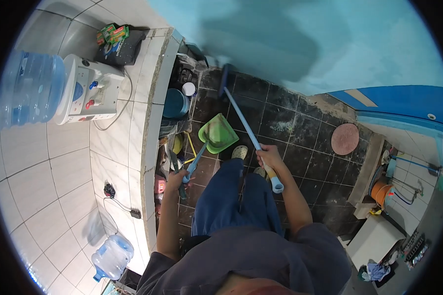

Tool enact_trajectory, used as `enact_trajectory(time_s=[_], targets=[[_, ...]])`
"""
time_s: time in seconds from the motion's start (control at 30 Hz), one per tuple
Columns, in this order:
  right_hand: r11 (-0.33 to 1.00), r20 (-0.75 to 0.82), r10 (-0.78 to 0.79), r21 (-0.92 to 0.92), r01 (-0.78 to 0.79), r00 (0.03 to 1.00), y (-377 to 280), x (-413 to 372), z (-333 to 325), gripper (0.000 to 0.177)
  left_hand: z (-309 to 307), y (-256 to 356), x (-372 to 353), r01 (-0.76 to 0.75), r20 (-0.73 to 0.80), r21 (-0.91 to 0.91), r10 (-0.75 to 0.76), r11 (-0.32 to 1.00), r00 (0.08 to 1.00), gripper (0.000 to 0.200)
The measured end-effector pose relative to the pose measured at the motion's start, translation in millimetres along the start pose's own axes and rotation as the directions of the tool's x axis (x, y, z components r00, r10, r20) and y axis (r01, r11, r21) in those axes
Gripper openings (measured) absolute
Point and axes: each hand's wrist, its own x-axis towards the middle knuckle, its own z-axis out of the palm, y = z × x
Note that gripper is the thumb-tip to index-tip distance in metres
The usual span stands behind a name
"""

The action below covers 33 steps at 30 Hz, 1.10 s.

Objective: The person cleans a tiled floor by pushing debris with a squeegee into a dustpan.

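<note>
My right hand (270,156) is wrapped round the light blue broom handle (242,118), near its yellow and white upper end. The broom's dark head (225,81) rests on the dark tiles close to the blue wall. In my left hand (175,180) is the blue handle of a green dustpan (219,133); a dark, flat item beside that hand is too unclear to name. The dustpan hangs over or lies on the floor, left of the broom handle and in front of my feet; which one, I cannot tell.
A tiled counter (145,98) runs along the left, with a water dispenser (91,91) on it. Buckets (175,103) and other items fill the space beneath. A round reddish mat (345,138) lies at right, near a low ledge (369,169) and an orange bucket (380,193).
</note>
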Motion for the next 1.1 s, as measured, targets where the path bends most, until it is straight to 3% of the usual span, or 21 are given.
enact_trajectory(time_s=[0.07,0.2,0.3,0.37,0.43,0.5,0.53,0.57,0.6,0.63,0.67,0.7,0.77,0.8,0.93,1.0,1.03,1.1], targets=[[0.984,0.292,-0.112,0.167,0.064,0.950,10.1,35.6,0.9,0.017,1.8,9.4,-5.7,-0.001,-0.015,-0.014,0.001,1.000,1.000,0.021],[0.982,0.209,-0.128,0.166,0.094,0.970,11.1,141.5,49.9,0.015,-2.8,14.0,-5.5,-0.006,-0.037,0.087,0.009,0.996,0.999,0.022],[0.985,0.103,-0.033,0.173,0.015,0.994,15.4,146.3,46.4,0.015,-8.4,8.6,7.4,-0.169,-0.189,0.086,0.183,0.982,0.965,0.023],[0.973,0.183,-0.057,0.231,0.014,0.981,31.6,134.6,19.3,0.014,-2.3,14.2,4.4,-0.171,-0.208,0.123,0.194,0.978,0.959,0.023],[0.969,0.165,-0.166,0.209,0.130,0.972,49.4,101.2,-5.9,0.016,8.3,12.4,-1.2,-0.172,-0.222,0.141,0.200,0.975,0.954,0.023],[0.912,0.194,-0.297,-0.233,0.338,0.935,81.1,103.6,-28.5,0.020,15.6,11.9,-7.5,-0.255,-0.192,0.089,0.268,0.963,0.944,0.019],[0.882,0.172,-0.308,-0.318,0.348,0.936,101.1,114.9,-31.7,0.023,16.1,15.3,-9.2,-0.314,-0.191,0.052,0.318,0.948,0.929,0.018],[0.989,-0.059,-0.108,0.091,0.113,0.992,47.7,46.7,-6.3,0.028,12.7,11.7,-6.4,-0.319,-0.194,0.284,0.380,0.904,0.904,0.019],[0.982,-0.022,-0.191,-0.007,0.190,0.981,54.7,48.6,-5.6,0.026,9.9,9.3,-1.2,-0.309,-0.200,0.497,0.453,0.811,0.869,0.021],[0.985,0.002,-0.166,-0.056,0.166,0.986,40.7,34.9,-2.5,0.024,13.4,8.7,-4.2,-0.384,-0.241,0.453,0.526,0.804,0.816,0.025],[0.940,0.054,-0.277,-0.192,0.282,0.959,22.8,13.6,0.2,0.019,-2.0,-14.3,42.0,-0.355,-0.217,0.596,0.570,0.721,0.792,0.026],[0.953,0.044,-0.217,-0.205,0.222,0.975,7.0,2.9,6.2,0.016,1.8,-9.9,39.5,-0.280,-0.305,0.424,0.427,0.861,0.851,0.028],[0.992,0.087,-0.126,-0.005,0.127,0.988,0.9,16.6,6.8,0.008,6.0,-1.9,34.0,-0.252,-0.253,0.167,0.288,0.953,0.923,0.027],[0.995,0.114,-0.067,0.087,0.057,0.991,-7.8,12.1,13.8,0.008,11.1,14.0,15.1,-0.287,-0.255,0.149,0.317,0.946,0.913,0.027],[0.997,0.211,-0.070,-0.022,0.077,0.975,3.1,104.3,27.8,0.014,27.2,42.8,-42.7,-0.207,-0.284,0.155,0.245,0.966,0.927,0.027],[0.999,0.204,-0.044,0.031,0.039,0.978,21.8,151.0,26.0,0.016,31.0,40.1,-48.9,-0.209,-0.291,0.170,0.251,0.963,0.923,0.027],[0.998,0.194,-0.062,0.023,0.058,0.979,16.4,139.8,13.8,0.016,29.8,40.4,-52.7,-0.257,-0.331,0.235,0.325,0.938,0.886,0.027],[0.998,0.033,-0.064,-0.015,0.065,0.997,8.5,101.3,3.6,0.017,25.2,42.0,-49.3,-0.312,-0.372,0.299,0.411,0.902,0.832,0.027]])
